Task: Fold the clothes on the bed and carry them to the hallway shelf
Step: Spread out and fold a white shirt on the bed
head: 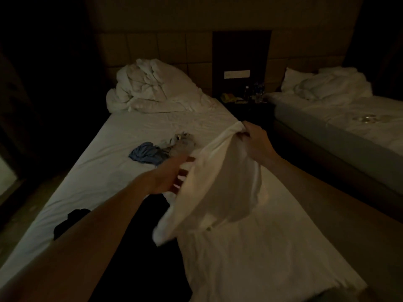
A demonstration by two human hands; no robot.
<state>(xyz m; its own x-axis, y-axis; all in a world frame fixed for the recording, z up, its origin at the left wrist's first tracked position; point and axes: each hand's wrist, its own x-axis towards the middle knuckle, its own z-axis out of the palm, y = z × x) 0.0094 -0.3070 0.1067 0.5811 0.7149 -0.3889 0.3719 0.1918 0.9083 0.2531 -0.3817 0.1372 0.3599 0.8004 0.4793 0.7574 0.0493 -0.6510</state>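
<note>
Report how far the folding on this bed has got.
Done: nothing looks folded yet. In hand: the right hand grips the top of a white garment lifted above the bed, while the left hand reaches to its edge. Left: the blue garment, the grey garment and a dark garment lie crumpled on the sheet; no shelf is in view.

Grip: right hand [254,139] holds garment [220,184] over bed [91,162]
Left of grip: left hand [169,176], clothes pile [161,149]
Behind grip: duvet [148,86]
</note>
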